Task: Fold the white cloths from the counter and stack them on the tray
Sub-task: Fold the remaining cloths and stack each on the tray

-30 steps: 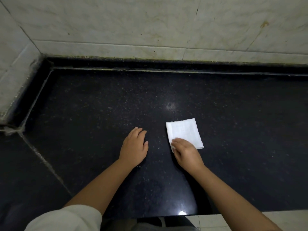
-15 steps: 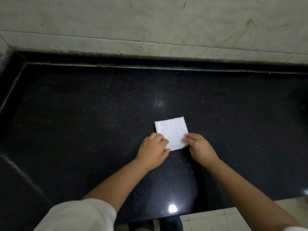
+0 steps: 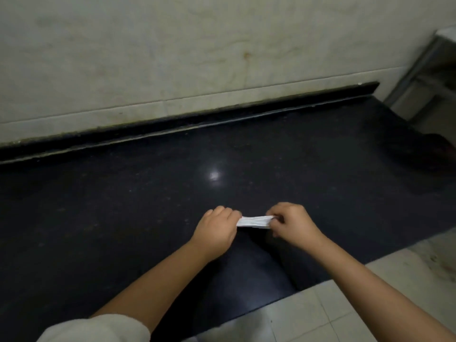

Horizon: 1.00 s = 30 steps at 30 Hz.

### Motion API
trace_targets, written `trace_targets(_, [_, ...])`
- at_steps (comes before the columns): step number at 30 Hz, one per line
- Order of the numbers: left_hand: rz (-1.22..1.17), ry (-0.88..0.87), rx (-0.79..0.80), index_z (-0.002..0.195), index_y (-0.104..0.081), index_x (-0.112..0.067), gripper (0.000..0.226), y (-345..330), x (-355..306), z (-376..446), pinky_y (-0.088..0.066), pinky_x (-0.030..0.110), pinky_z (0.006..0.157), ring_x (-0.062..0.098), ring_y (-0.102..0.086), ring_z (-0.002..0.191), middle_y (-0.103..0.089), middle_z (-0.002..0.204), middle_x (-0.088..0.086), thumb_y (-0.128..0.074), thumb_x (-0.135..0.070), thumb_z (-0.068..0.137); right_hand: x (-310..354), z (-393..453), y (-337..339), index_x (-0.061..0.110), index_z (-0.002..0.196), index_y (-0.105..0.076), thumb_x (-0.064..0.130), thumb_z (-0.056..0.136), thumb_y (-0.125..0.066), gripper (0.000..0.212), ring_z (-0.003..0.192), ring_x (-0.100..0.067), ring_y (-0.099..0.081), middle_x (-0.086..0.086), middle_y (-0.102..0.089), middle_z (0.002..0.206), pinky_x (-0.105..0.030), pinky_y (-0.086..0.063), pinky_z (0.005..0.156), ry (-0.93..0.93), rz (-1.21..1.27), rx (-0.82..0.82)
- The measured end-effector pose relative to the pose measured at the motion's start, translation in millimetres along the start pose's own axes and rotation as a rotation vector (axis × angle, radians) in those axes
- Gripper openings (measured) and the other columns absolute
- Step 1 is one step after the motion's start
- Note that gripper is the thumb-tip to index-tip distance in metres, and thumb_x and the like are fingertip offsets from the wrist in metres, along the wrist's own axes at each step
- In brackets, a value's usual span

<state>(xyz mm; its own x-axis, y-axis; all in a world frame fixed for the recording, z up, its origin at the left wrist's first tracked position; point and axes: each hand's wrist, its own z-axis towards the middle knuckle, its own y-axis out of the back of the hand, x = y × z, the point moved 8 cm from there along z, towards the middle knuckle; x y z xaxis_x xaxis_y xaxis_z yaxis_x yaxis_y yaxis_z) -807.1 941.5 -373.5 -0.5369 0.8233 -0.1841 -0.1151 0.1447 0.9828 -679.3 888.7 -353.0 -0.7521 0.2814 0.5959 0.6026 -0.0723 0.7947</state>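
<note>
A small folded white cloth [image 3: 254, 221] is held edge-on just above the black counter [image 3: 123, 206], near its front edge. My left hand [image 3: 217, 230] pinches the cloth's left end. My right hand [image 3: 293, 224] pinches its right end. Only a thin white strip of the cloth shows between the two hands. No tray can be seen in the head view.
A pale marble wall [image 3: 172, 58] runs along the back of the counter. The counter ends at the right, where a grey metal frame [image 3: 417, 67] stands. Light floor tiles [image 3: 333, 304] lie below the front edge. A dark shape [image 3: 434, 154] sits at the counter's far right.
The cloth lay flat on the counter; both hands have now lifted it and hold it by its ends. The view has swung to the right.
</note>
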Motion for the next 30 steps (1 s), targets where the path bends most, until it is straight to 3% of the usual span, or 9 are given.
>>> trace_targets(5, [-0.172,-0.105,-0.009,0.108,-0.057,-0.014,0.024,46.0,-129.6,81.5,-0.044,0.035,0.085,0.022,-0.053,0.100,-0.060,0.106,0.004,-0.039,-0.025,0.097,-87.6,-61.0,132.2,0.032,0.068,-0.061,-0.003,0.076,-0.060,0.036,0.074,-0.021,-0.063,-0.006,-0.066,0.082,-0.032,-0.051,0.074,-0.051,0.191,-0.064])
trace_targets(8, [-0.152,-0.219,-0.039,0.104,-0.057,-0.015,0.023,63.2,-217.1,128.3,-0.039,0.030,0.078,0.020,-0.053,0.099,-0.060,0.102,0.003,-0.039,-0.027,0.097,-135.8,-97.8,202.7,0.021,0.086,-0.069,0.002,0.074,-0.063,0.023,0.083,-0.021,-0.063,-0.006,-0.066,0.091,-0.028,-0.050,0.078,-0.050,0.047,-0.136])
trace_targets(12, [-0.090,-0.351,-0.066,0.098,-0.059,-0.011,0.025,85.6,-323.6,185.1,-0.038,0.032,0.075,0.022,-0.054,0.097,-0.061,0.098,0.005,-0.041,-0.028,0.096,-185.1,-130.2,293.5,0.010,0.097,-0.070,0.011,0.080,-0.060,0.019,0.092,-0.021,-0.061,-0.007,-0.067,0.093,-0.019,-0.032,0.069,-0.028,-0.278,-0.206])
trace_targets(15, [-0.096,-0.429,-0.101,0.105,-0.062,-0.012,0.025,111.9,-383.3,225.2,-0.044,0.036,0.081,0.022,-0.055,0.100,-0.063,0.102,0.006,-0.045,-0.028,0.095,-213.5,-143.9,365.6,0.008,0.099,-0.070,0.015,0.085,-0.059,0.019,0.089,-0.018,-0.062,-0.005,-0.070,0.094,-0.021,-0.037,0.070,-0.033,-0.347,-0.236])
trace_targets(20, [-0.137,-0.472,-0.152,0.100,-0.063,-0.008,0.022,149.7,-458.0,303.7,-0.042,0.035,0.078,0.021,-0.052,0.088,-0.057,0.087,0.003,-0.049,-0.024,0.094,-262.6,-138.6,480.2,0.009,0.094,-0.072,0.016,0.083,-0.062,0.015,0.070,-0.010,-0.056,-0.003,-0.069,0.083,-0.012,-0.037,0.055,-0.068,-0.315,-0.313])
trace_targets(22, [-0.210,-0.463,-0.185,0.101,-0.064,-0.007,0.019,163.7,-483.0,342.8,-0.035,0.025,0.067,0.016,-0.048,0.074,-0.050,0.078,-0.004,-0.052,-0.019,0.092,-286.9,-127.3,523.2,0.013,0.091,-0.071,0.014,0.083,-0.063,0.012,0.060,-0.011,-0.059,-0.006,-0.069,0.072,-0.003,-0.040,0.051,-0.105,-0.254,-0.351])
trace_targets(24, [-0.333,-0.423,-0.204,0.100,-0.066,-0.006,0.016,177.6,-501.9,388.4,-0.036,0.019,0.056,0.006,-0.046,0.058,-0.055,0.075,-0.004,-0.056,-0.013,0.089,-310.8,-111.2,566.2,0.013,0.089,-0.070,0.013,0.083,-0.062,0.010,0.056,-0.015,-0.061,-0.005,-0.066,0.066,-0.005,-0.046,0.051,-0.133,-0.205,-0.393])
trace_targets(27, [-0.417,-0.390,-0.228,0.097,-0.066,-0.005,0.014,191.7,-526.9,463.5,-0.044,0.015,0.059,0.000,-0.051,0.051,-0.069,0.084,0.014,-0.057,-0.007,0.087,-343.8,-76.7,625.7,0.012,0.096,-0.069,0.013,0.084,-0.060,0.014,0.055,-0.008,-0.057,-0.007,-0.069,0.078,-0.003,-0.039,0.040,-0.133,-0.270,-0.414])
trace_targets(30, [-0.420,-0.338,-0.237,0.093,-0.065,-0.009,0.012,204.6,-547.2,539.7,-0.042,0.008,0.053,-0.003,-0.055,0.043,-0.071,0.082,0.012,-0.057,-0.007,0.086,-382.2,-36.0,681.8,0.008,0.098,-0.067,0.011,0.087,-0.057,0.016,0.051,-0.014,-0.058,-0.018,-0.071,0.080,-0.005,-0.041,0.040,-0.147,-0.263,-0.403])
